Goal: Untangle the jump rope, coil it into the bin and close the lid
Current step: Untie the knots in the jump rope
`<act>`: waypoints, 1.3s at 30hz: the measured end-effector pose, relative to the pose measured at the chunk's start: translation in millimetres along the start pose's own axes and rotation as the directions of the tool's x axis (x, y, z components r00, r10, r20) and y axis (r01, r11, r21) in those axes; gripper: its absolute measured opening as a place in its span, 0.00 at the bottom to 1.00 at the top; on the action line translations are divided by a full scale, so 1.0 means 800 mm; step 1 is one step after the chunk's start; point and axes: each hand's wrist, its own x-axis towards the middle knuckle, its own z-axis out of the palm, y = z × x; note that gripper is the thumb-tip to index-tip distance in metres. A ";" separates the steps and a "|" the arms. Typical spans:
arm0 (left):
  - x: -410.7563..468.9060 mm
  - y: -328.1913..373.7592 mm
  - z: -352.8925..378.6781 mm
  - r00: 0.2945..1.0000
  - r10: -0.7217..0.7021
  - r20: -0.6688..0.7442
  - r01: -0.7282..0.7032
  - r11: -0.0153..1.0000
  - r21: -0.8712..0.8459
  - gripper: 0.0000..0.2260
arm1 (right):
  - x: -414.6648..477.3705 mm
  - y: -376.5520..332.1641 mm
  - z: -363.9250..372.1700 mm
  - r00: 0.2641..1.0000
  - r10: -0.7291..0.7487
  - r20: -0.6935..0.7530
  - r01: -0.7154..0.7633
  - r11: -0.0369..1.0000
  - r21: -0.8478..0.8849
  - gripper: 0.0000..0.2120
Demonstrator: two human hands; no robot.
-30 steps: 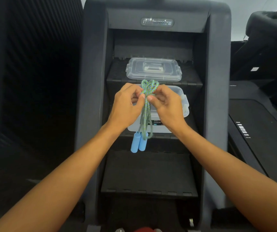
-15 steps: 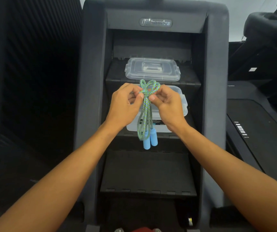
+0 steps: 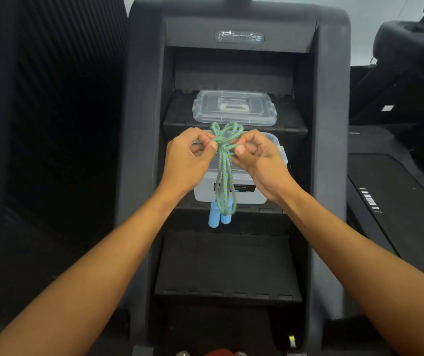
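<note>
Risk: left hand (image 3: 189, 160) and right hand (image 3: 262, 160) pinch the knotted green-blue braided jump rope (image 3: 225, 160); pulling apart could tighten the knot.

Green-and-blue braided fleck all along the jump rope (image 3: 224, 170), knotted loops and hanging strands alike. Solid light blue on the two handles (image 3: 218, 219) dangling at the bottom. Clear, colourless plastic on the bin (image 3: 252, 195), with a black label (image 3: 244, 188) carrying small pale print, too fine to read. Same see-through plastic on the lid (image 3: 234, 107), whitish at its centre grip. Dark grey on the shelving frame (image 3: 144, 150), black on the stepped shelves (image 3: 227, 263), silver-grey on the logo badge (image 3: 239, 37) up top.
</note>
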 end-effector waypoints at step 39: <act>-0.008 0.016 -0.002 0.999 -0.044 -0.007 0.043 0.996 -0.075 0.11 | 0.012 -0.028 0.019 0.990 0.051 -0.133 -0.066 0.991 -0.113 0.12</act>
